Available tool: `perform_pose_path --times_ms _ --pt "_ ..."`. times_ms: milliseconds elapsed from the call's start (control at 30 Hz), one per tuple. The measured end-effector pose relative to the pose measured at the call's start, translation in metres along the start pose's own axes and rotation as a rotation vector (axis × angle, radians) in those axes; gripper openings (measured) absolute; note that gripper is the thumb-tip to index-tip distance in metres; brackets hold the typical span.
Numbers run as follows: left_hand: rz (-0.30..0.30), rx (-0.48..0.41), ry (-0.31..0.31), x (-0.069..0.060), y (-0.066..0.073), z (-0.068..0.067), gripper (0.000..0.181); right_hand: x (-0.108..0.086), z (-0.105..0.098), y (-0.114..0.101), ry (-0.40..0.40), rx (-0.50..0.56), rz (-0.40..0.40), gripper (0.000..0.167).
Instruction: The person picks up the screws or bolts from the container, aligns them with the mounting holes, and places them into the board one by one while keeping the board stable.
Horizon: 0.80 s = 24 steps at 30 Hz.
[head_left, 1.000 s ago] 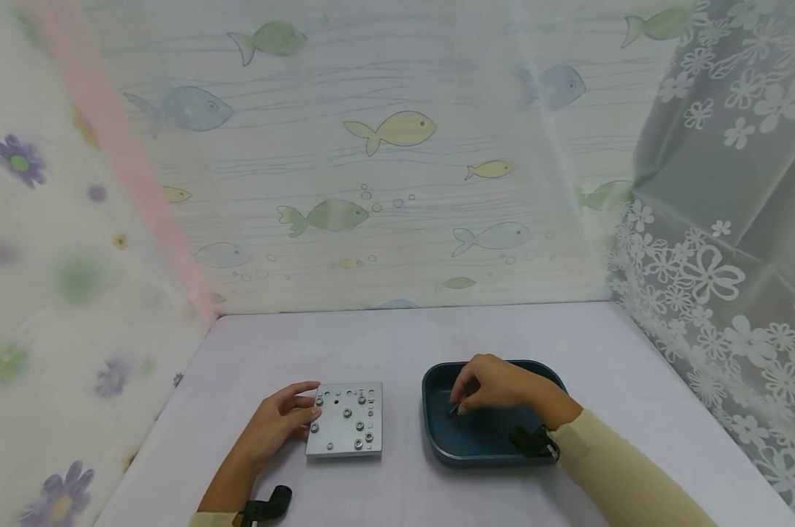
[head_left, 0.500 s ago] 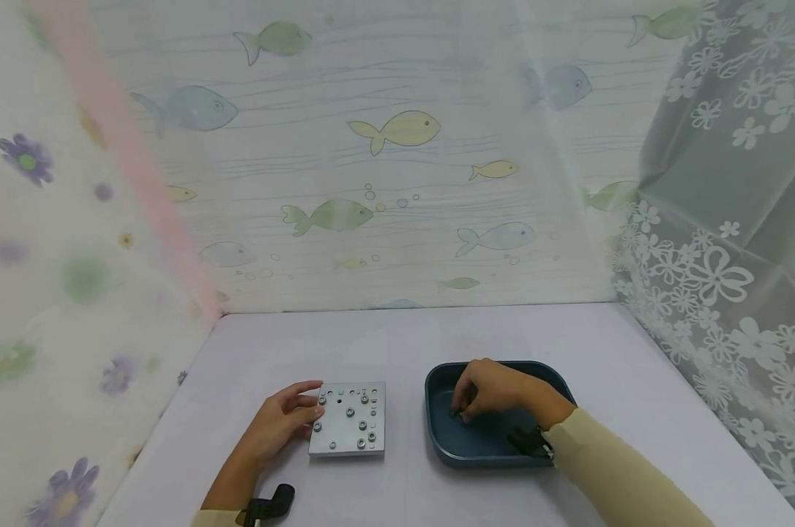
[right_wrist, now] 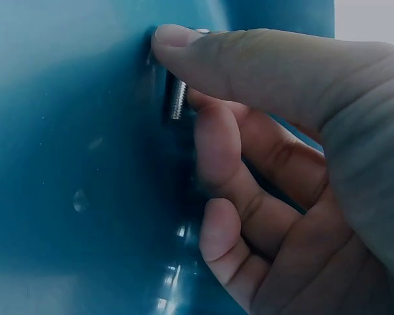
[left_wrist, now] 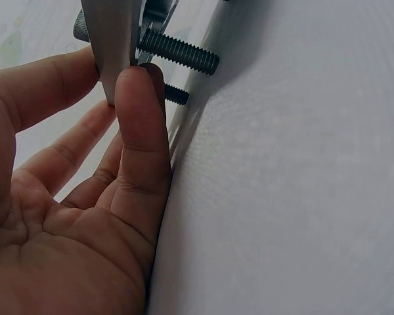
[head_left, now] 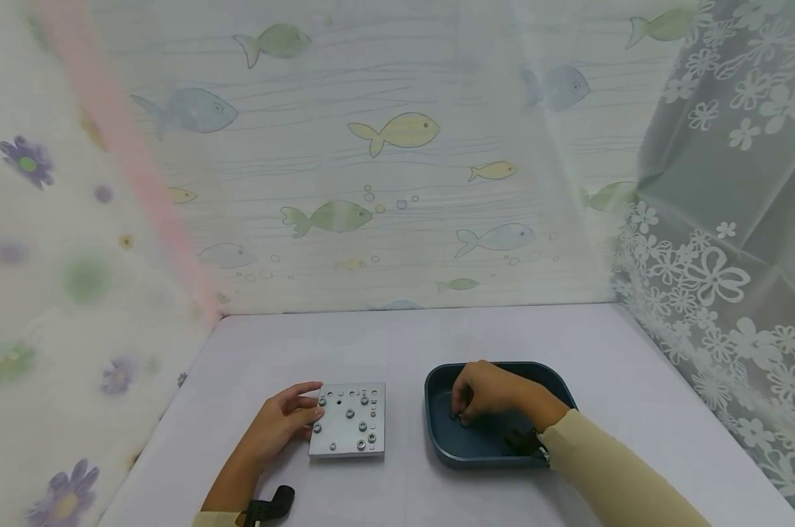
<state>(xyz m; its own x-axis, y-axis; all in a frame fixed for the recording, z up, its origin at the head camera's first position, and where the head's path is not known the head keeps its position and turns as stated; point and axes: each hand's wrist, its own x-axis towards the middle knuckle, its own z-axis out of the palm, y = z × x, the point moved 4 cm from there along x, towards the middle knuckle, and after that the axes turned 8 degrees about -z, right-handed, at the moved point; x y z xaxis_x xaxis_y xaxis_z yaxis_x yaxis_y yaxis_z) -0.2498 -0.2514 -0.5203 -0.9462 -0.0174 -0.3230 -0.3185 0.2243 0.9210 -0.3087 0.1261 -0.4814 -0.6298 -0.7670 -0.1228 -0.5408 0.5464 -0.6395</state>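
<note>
A square silver metal plate [head_left: 341, 432] with holes and several socket-head screws in its face sits left of centre on the table. My left hand [head_left: 271, 426] grips its left edge. In the left wrist view, threaded screw shanks [left_wrist: 184, 54] stick out from the plate's underside beside a fingertip. To the right, my right hand [head_left: 493, 391] reaches down into a dark blue tray [head_left: 496, 462]. Thumb and fingers pinch a small metal screw [right_wrist: 176, 102], its threaded end showing below the thumb in the right wrist view; its head is mostly hidden.
The white-covered table [head_left: 397, 344] meets a fish-print curtain [head_left: 397, 219] at the back. Lace fabric [head_left: 720, 278] hangs at the right, flowered cloth [head_left: 61, 351] at the left. A bare strip of tabletop separates plate and tray.
The right hand has shifted slightly inside the tray, and the small screw at its fingertips is less visible from above. The left hand keeps its grip on the plate.
</note>
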Motion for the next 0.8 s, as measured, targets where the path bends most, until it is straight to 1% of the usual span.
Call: perform_pose_path --times_ms 433,600,800 --pt "-0.005 0.001 0.001 0.0012 -0.0012 0.0000 0.059 0.0002 0.0025 -0.0034 0.003 -0.012 0.021 0.020" --pt "-0.007 -0.006 -0.001 0.0021 -0.0018 -0.0003 0.059 -0.0015 0.0013 -0.0059 0.000 -0.029 0.020 0.018" --pt "0.002 0.006 0.006 0.0028 -0.0023 -0.0004 0.059 -0.0048 -0.0039 -0.0098 -0.004 -0.030 0.027 0.018"
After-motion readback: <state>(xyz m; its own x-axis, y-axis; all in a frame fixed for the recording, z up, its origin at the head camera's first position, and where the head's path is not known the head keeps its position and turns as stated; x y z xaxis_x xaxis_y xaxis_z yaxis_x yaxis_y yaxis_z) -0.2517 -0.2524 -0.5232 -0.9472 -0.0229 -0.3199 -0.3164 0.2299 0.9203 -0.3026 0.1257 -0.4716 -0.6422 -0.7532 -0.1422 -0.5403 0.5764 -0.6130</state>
